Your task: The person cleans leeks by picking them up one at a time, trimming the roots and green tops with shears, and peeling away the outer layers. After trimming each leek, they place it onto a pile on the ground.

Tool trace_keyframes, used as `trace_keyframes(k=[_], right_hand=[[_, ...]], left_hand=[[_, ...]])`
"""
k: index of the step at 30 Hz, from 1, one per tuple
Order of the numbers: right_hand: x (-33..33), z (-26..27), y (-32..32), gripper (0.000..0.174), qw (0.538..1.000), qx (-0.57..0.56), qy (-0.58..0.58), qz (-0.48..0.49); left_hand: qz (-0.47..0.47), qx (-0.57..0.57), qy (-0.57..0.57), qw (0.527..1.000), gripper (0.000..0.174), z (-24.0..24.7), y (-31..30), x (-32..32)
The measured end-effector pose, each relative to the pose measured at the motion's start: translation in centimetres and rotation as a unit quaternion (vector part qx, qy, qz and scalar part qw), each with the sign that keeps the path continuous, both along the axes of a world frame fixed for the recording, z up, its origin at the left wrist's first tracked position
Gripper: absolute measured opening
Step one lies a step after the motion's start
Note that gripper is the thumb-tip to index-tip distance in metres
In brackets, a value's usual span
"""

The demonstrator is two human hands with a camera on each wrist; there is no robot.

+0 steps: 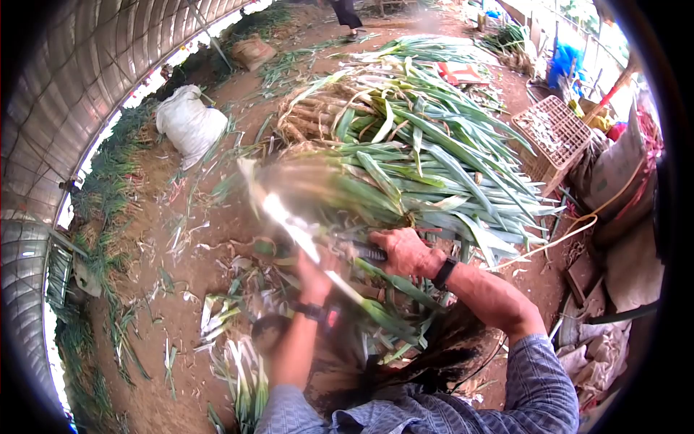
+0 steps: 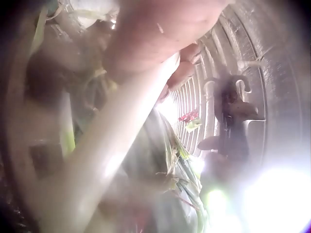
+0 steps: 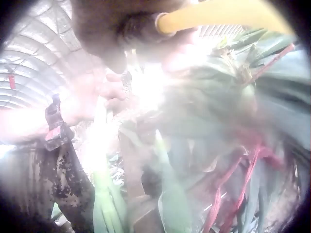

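Note:
A long leek (image 1: 293,228) with a white shaft slants across the head view, its root end up and its green leaves low. My left hand (image 1: 314,276), blurred, grips its shaft. In the left wrist view the fingers (image 2: 181,74) wrap the pale shaft (image 2: 109,141). My right hand (image 1: 408,252) grips a tool's dark handle (image 1: 370,252), close to the leek's right side; its working end is blurred. The right wrist view shows a yellow rod-like part (image 3: 218,20) by my right hand (image 3: 104,26), with my left hand (image 3: 99,97) beyond.
A large heap of leeks (image 1: 434,166) lies ahead. Pale stalks (image 1: 246,369) lie at lower left among scraps. A white sack (image 1: 189,124) sits further left, a plastic crate (image 1: 553,134) at right. Someone's legs (image 1: 348,16) show at the far top.

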State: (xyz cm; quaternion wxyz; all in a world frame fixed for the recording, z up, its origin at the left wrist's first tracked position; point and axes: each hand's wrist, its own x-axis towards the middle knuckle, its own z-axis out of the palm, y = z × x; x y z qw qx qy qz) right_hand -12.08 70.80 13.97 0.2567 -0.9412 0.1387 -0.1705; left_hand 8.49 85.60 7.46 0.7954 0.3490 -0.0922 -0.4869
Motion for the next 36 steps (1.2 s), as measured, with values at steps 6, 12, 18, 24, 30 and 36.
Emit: trace_keyframes(k=[6, 12, 18, 24, 30, 36], right_hand=[[-0.5, 1.0, 0.0, 0.04, 1.0, 0.014, -0.021, 0.013], [-0.1, 0.7, 0.0, 0.038, 0.999, 0.015, -0.031, -0.005], [-1.0, 0.6, -0.2, 0.04, 0.997, 0.004, 0.063, 0.038], [-1.6, 0.3, -0.2, 0.038, 0.998, 0.007, 0.027, 0.051], [-1.0, 1.0, 0.7, 0.041, 1.0, 0.002, -0.009, 0.028], [-1.0, 1.1, 1.8, 0.039, 0.999, -0.026, -0.037, 0.018]], left_hand=[[-0.038, -0.023, -0.012, 0.999, 0.056, -0.5, 0.7, -0.2], [-0.06, 0.01, 0.011, 0.998, 0.053, 0.0, 0.6, -0.3], [0.024, -0.054, 0.032, 0.998, 0.04, -0.4, 0.9, 2.1], [0.076, 0.014, 0.036, 0.996, 0.035, 0.5, 1.5, 2.5], [0.011, -0.037, 0.021, 0.999, 0.048, -0.1, 1.8, 2.4], [-0.01, -0.013, 0.103, 0.995, 0.053, -2.1, 1.3, 1.8]])
